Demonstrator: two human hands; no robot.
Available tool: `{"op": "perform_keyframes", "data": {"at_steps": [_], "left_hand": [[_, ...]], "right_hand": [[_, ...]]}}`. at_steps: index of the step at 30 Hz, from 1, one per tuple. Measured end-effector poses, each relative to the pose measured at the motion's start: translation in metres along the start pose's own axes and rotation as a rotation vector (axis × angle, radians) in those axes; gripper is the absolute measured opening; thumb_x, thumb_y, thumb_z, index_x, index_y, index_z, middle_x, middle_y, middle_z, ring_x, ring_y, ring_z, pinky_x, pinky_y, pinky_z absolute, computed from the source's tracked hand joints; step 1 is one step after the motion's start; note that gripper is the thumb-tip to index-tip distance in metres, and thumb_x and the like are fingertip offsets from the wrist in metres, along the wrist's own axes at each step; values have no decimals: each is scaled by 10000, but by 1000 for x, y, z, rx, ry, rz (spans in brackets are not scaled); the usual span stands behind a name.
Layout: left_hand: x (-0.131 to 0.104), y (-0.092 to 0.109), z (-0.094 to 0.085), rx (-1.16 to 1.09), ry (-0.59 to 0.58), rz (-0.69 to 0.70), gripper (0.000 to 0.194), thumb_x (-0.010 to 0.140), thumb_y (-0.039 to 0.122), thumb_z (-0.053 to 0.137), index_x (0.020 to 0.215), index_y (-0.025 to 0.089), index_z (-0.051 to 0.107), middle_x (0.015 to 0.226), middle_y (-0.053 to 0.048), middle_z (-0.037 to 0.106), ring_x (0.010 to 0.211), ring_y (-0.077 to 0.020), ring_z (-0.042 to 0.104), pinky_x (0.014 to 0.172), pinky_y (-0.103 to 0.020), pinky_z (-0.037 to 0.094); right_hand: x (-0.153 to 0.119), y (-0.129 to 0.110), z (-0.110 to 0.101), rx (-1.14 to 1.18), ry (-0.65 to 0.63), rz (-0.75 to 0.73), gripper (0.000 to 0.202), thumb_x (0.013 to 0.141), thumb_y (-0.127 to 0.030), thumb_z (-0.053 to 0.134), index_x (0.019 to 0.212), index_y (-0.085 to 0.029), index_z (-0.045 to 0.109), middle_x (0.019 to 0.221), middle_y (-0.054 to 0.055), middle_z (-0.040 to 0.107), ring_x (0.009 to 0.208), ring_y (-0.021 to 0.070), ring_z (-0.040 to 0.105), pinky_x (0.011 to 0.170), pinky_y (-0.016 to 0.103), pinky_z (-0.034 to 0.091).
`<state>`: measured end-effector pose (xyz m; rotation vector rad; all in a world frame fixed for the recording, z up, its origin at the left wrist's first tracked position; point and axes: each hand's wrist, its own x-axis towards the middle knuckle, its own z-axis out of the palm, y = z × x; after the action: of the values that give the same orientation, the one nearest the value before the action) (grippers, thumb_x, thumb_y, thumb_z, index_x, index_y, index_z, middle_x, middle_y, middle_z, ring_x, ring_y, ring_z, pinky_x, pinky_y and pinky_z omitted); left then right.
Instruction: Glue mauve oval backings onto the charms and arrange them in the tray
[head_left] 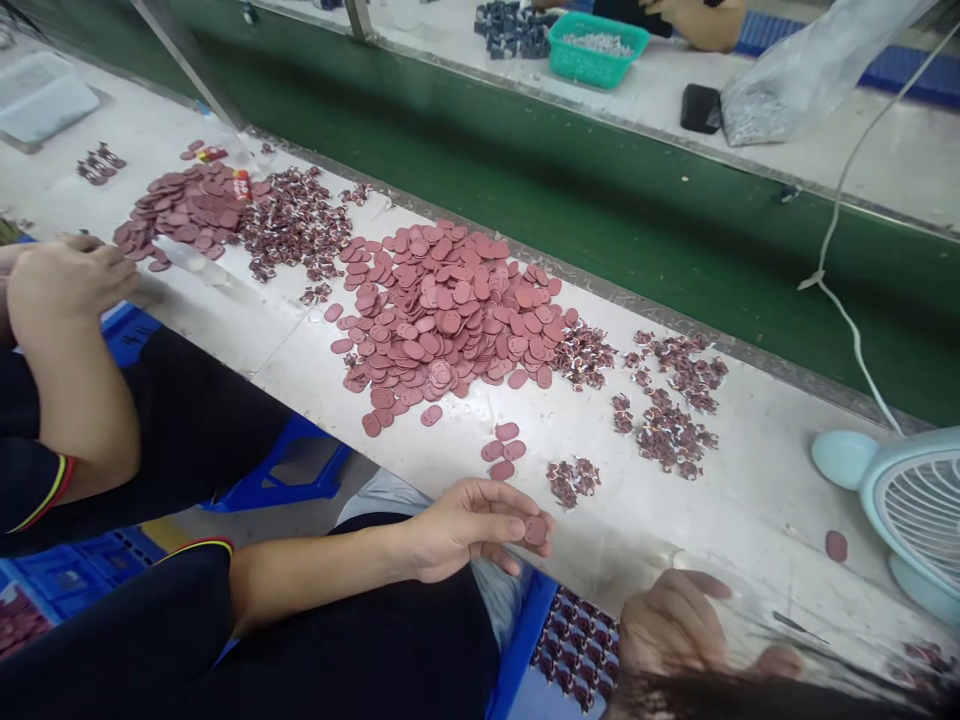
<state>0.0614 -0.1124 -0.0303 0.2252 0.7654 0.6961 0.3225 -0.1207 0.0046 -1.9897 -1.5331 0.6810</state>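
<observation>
My left hand pinches a reddish-brown oval disc between thumb and fingers, just over the table's near edge. Small holes show in the disc. My right hand is lower right, blurred and partly covered by dark hair; its thumb and forefinger stand apart, with nothing visible between them. A thin dark pointed thing lies to its right, its kind unclear. Several loose oval discs lie beyond my left hand, beside a small cluster of dark wired parts. Behind them rises a large pile of oval discs.
More wired parts lie toward the back right. A pale blue fan stands at right, with a single disc near it. At left, a co-worker's hands are beside another disc pile. A green belt runs behind the table.
</observation>
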Motion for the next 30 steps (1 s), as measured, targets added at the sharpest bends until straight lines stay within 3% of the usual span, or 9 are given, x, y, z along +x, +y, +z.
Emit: {"op": "perform_keyframes", "data": {"at_steps": [7,11,15,22,25,30], "left_hand": [[-2,11,3,50,48,17,706,690,559,1280,1157,142,954,1295,-179,974,1138,-312,960,658,-221,632],[-3,11,5,58,38,11,707,667,565,1283,1147,156,963,1298,-175,976,1112,-302,955,650,-221,622],[-5,14,2,62,56,25,651,711,538,1263,1141,154,961,1278,-171,978,1126,-305,957,674,-214,610],[-2,17,-1,55,77,15,667,682,539,1285,1126,162,959,1259,-157,980,1102,-300,964,686,-222,611],[-1,17,0,48,66,12,661,674,541,1290,1112,167,966,1238,-143,980,1085,-286,961,674,-218,610],[-4,16,0,37,59,13,650,702,535,1279,1128,162,959,1276,-152,980,1108,-285,954,702,-218,616]], "right_hand": [[27,-3,33,-55,-23,-17,753,1071,-884,626,1352,-254,931,1033,108,832,927,318,756,892,475,666],[44,4,46,-78,-59,-14,714,1092,-758,607,1395,-208,947,1002,110,829,933,330,781,958,518,662],[50,19,38,-102,-111,-11,697,1064,-651,603,1402,-169,976,1046,146,848,983,366,825,1010,586,668],[31,46,1,-105,-198,-33,593,1019,-668,581,1142,-299,1028,1082,126,854,939,355,862,853,572,719],[24,44,-2,-130,-150,-18,615,1037,-686,563,1178,-275,999,1146,142,858,969,368,875,900,603,732],[14,34,7,-223,-121,75,605,962,-807,705,1072,-256,931,1067,163,898,1061,506,899,909,693,698]]}}
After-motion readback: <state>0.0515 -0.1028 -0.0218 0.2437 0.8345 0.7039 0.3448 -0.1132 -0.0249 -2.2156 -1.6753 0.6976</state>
